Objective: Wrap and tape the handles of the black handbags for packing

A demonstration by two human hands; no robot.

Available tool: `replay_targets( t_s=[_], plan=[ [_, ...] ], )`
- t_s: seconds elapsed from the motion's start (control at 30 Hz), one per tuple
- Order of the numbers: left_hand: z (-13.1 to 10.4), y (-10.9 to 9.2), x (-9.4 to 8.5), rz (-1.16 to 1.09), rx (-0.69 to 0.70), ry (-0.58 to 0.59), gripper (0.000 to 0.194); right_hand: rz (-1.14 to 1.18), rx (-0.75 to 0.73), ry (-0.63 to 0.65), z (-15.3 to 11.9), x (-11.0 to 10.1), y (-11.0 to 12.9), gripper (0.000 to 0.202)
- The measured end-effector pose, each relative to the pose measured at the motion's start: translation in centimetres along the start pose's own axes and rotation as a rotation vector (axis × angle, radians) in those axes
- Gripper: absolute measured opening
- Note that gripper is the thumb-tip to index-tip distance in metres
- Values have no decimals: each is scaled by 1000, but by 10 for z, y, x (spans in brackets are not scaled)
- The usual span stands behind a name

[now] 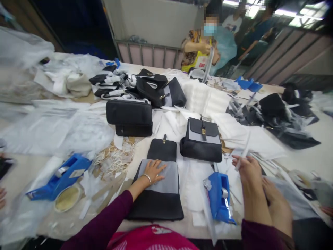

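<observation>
A black and grey bag (158, 206) lies in front of me with its flap (161, 149) spread away from me, a metal clasp at its far end. My left hand (154, 172) rests flat on the bag's grey panel, fingers spread. On the right, my right hand (248, 168) is raised over the table with a thin white strip (244, 149) pinched in its fingers. Beside that wrist is another bare forearm (279, 205), partly hidden; whose it is I cannot make out. A closed bag (201, 139) with a gold clasp stands beyond, and a black bag (130, 116) lies farther left.
Blue tape dispensers sit at right (218, 196) and left (62, 177). A round tub (68, 198) and tangled white cords (114, 159) lie left. Stacked white padding (205, 99) and more black bags (158, 86) fill the back. A masked person (199, 52) stands across the table.
</observation>
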State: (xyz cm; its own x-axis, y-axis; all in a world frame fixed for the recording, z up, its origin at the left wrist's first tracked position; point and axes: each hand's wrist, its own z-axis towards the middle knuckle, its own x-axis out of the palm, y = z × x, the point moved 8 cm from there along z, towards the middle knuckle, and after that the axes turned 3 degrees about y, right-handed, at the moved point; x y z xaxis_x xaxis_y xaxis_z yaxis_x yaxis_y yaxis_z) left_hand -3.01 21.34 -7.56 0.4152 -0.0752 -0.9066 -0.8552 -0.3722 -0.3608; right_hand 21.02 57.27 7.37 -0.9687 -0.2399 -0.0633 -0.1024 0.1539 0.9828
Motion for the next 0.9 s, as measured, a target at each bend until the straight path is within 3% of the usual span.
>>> replay_targets(
  t_s=[0.03,0.1,0.17,0.23,0.33,0.47,0.63,0.9],
  plan=[
    [0,0,0,-8,3,-5,63,-53,-114,63,-18,21,8,35],
    [-1,0,0,-22,3,-13,63,-222,-277,373,-62,92,7,32],
    [-1,0,0,-28,-1,-24,63,-369,-354,677,-109,169,-18,24],
    [-2,-1,-1,-24,4,-39,63,-586,-442,831,-143,231,-50,29],
    [-3,-3,-2,-4,11,-63,62,-928,-545,971,-169,290,-97,51],
    [-6,-3,-5,-1,-26,-124,67,-1073,-576,998,-176,312,-125,47],
    [-11,1,-11,-70,-81,-245,84,-1156,-585,1036,-179,309,-137,29],
    [-19,0,-14,-63,-75,-345,96,-1085,-509,1225,-162,316,-150,30]
  ],
)
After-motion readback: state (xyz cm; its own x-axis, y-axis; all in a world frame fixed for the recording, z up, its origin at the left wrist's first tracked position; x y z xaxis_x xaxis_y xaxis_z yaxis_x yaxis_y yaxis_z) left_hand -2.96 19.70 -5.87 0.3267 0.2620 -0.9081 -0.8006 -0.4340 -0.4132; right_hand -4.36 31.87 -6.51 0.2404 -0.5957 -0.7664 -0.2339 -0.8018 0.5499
